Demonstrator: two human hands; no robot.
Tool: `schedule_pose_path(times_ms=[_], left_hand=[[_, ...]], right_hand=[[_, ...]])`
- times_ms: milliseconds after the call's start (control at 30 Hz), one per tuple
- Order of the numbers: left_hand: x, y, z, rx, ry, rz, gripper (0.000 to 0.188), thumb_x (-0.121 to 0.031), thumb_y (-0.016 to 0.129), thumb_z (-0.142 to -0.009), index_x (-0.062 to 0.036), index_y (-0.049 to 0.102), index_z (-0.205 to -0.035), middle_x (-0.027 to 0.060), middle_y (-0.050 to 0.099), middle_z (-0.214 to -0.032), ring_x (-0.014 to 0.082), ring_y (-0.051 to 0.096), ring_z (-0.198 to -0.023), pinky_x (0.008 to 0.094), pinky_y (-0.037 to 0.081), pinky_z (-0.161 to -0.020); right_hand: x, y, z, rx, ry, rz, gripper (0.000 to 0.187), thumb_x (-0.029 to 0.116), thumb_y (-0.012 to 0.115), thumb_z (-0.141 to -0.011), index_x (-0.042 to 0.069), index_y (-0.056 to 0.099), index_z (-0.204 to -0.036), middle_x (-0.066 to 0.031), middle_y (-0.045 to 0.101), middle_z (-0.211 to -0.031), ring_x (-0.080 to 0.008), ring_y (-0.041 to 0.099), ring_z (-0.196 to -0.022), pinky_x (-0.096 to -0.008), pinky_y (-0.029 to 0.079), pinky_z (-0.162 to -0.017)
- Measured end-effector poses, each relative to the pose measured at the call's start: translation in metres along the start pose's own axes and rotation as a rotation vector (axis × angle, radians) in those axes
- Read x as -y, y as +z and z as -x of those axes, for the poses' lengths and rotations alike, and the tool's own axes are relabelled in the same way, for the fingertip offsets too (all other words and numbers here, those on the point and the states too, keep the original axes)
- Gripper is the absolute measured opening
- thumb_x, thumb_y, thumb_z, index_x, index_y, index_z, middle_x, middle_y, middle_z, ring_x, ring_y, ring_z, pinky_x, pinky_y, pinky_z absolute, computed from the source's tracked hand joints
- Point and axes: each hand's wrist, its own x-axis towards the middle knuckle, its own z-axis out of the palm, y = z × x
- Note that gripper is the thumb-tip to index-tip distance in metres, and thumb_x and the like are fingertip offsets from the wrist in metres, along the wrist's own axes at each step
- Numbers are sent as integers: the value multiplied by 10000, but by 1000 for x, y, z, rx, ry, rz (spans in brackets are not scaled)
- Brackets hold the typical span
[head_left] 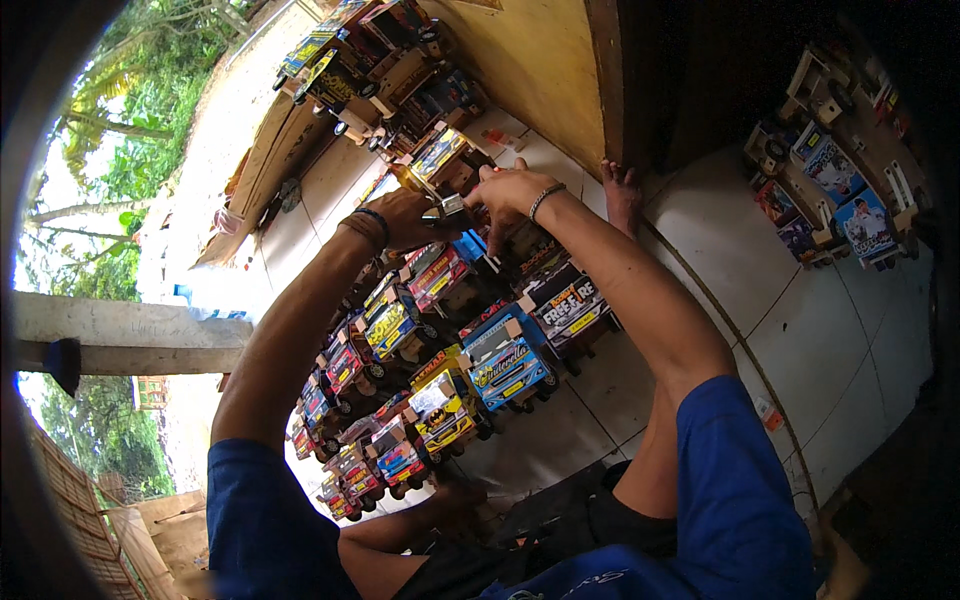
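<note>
- Small grey piece (pixel 453 203) positioned between left hand (pixel 405 217) and right hand (pixel 514 195), above far end of toy truck rows (pixel 505 362); probably raised for clearance.
- Grip: fingers of both hands curled toward piece; whether clenched on it cannot be told, contact partly hidden.
- Trucks packed tightly on tiled floor (pixel 545 430), likely to save space.
- More trucks parked right (pixel 835 170); yellow wall (pixel 530 65) behind.
- Access narrowed by bare foot (pixel 622 195); some trucks blocked from view by forearms.
</note>
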Motion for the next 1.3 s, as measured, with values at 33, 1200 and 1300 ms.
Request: schedule_pose_path(times_ms=[33,1200,1300], left_hand=[[-1,0,-1,16,-20,-5,606,-649,629,-839,-141,675,-1167,181,715,-977,348,684,-915,447,543,-851],[4,-18,-17,-20,-122,106,685,-666,576,-885,-13,693,-1054,194,711,-851,275,704,-795,398,548,-756],[-4,-13,-34,56,-200,182,671,-658,575,-889,-22,689,-1071,181,717,-883,272,703,-806,391,551,-749]], right_hand=[[0,0,0,-2,0,0,1180,614,925,-400,410,442,-1457,-189,243,-1591,-394,339,-1425,-609,217,-1143],[-84,0,3,11,-85,-248,1351,454,971,-464,149,233,-1555,-229,443,-1476,-368,449,-1353,-391,413,-1067],[-87,6,0,-58,-110,-281,1214,466,965,-468,186,367,-1487,-199,539,-1398,-352,510,-1305,-426,450,-1024]])
